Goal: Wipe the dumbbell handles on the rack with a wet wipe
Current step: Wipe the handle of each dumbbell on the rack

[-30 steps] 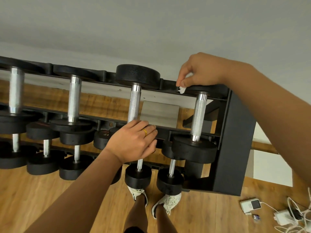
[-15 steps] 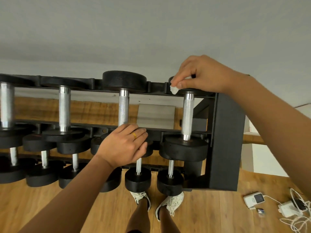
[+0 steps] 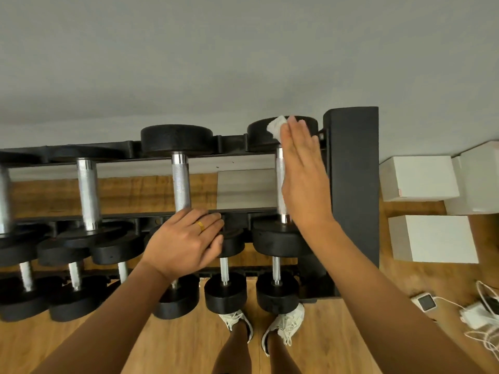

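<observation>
Your flat right hand (image 3: 302, 179) is pressing crumpled wipe (image 3: 276, 127) on black plate (image 3: 258, 137), hiding knurled handle (image 3: 279, 171); left hand (image 3: 186, 241) curling, grip unclear.

no legible text — labels unreadable

Knurled metal handles (image 3: 181, 182), matt black weights (image 3: 176, 137)
</observation>
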Demonstrator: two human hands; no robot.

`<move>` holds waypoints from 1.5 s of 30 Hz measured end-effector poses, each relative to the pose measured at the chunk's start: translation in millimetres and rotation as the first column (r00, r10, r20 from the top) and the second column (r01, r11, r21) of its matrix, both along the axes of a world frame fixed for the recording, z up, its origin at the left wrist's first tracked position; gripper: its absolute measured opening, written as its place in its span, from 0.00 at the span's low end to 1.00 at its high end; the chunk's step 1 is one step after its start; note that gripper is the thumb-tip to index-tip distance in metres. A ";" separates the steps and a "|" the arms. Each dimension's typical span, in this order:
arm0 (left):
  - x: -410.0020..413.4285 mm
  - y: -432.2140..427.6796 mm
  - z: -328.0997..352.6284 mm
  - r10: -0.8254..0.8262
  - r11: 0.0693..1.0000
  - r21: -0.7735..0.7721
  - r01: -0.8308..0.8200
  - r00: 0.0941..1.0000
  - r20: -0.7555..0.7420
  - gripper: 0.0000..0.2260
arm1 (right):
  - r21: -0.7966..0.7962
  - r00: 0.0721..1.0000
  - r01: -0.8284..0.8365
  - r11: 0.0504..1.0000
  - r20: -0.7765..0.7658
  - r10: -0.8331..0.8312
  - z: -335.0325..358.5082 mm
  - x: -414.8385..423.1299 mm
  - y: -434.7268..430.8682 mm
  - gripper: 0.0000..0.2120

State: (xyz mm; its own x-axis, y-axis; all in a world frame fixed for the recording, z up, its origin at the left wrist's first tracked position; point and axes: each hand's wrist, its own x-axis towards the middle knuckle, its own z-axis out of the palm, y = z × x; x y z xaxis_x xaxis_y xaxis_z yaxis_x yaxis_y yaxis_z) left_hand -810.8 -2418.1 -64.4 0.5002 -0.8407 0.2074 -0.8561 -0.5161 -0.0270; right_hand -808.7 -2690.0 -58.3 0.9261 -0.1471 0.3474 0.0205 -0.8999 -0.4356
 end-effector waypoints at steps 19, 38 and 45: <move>1.4 -0.3 -1.7 -0.017 1.000 0.015 0.016 1.000 0.017 0.20 | -0.573 0.956 -0.290 0.766 -0.216 0.200 21.2 25.2 29.5 0.32; 0.6 -1.0 2.8 0.002 0.999 0.037 -0.002 1.000 -0.018 0.17 | 0.739 0.972 0.199 0.644 -0.232 -0.035 -4.9 -11.6 -18.3 0.40; 0.3 0.4 2.4 -0.003 0.999 0.038 0.004 1.000 -0.009 0.19 | 0.831 0.976 0.195 0.521 -0.216 -0.022 11.7 -0.1 -34.6 0.25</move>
State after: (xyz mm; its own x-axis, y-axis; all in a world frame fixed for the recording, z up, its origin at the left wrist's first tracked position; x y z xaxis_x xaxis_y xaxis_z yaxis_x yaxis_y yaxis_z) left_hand -810.5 -2417.7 -62.0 0.4989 -0.8497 0.1706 -0.8583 -0.5117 -0.0389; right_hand -808.8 -2724.6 -46.7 0.9079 -0.3938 -0.1438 -0.1967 -0.0971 -0.9756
